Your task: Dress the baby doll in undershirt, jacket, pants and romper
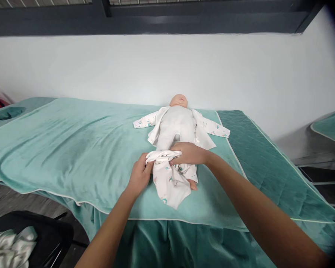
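A baby doll (pixel 176 126) lies on its back on a teal towel (pixel 80 149), head toward the wall. An open white printed top (pixel 206 128) is spread under its torso, sleeves out to both sides. White printed trousers (pixel 170 180) cover its legs, and one bare foot shows at the right. My left hand (pixel 139 175) pinches the left side of the trousers' waistband. My right hand (pixel 187 153) is closed on the waistband's right side, over the doll's hips.
The towel covers a padded table with a darker green cover (pixel 257 156), standing against a white wall. A black chair (pixel 44 234) with white cloth (pixel 11 245) on it stands at the lower left. Another teal-covered table edge (pixel 331 126) shows at the far right.
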### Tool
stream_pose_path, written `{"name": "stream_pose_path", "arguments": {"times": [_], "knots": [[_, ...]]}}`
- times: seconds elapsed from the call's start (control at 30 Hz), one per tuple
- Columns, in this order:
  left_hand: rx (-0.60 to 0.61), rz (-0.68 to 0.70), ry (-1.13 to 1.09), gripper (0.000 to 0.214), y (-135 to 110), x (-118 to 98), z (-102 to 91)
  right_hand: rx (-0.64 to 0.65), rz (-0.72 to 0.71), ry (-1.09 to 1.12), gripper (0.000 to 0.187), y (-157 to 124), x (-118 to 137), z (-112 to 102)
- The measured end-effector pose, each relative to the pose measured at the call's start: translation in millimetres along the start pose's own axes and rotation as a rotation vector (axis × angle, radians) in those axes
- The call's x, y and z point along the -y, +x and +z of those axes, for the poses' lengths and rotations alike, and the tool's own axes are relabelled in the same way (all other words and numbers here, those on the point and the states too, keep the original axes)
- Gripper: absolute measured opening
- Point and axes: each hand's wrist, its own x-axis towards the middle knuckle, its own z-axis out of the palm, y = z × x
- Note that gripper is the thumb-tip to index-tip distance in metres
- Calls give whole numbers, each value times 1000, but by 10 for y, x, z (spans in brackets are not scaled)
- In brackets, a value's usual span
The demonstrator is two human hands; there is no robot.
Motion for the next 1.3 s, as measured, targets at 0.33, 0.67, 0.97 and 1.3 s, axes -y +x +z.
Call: {"name": "stream_pose_path", "arguments": {"times": [0.33, 0.67, 0.97, 1.3], "knots": [[-24, 281, 152, 20, 658, -54, 66, -112, 63, -6, 17, 69, -40, 41], [-43, 430, 311, 21, 1084, 90, 248, -357, 196, 99, 10, 199, -98, 119], [-3, 228, 25, 17, 952, 0, 214, -390, 143, 440, 32, -33, -182, -107], [203, -72, -674, 43, 1022, 126, 68, -887, 289, 607, 32, -200, -544, 251]]}}
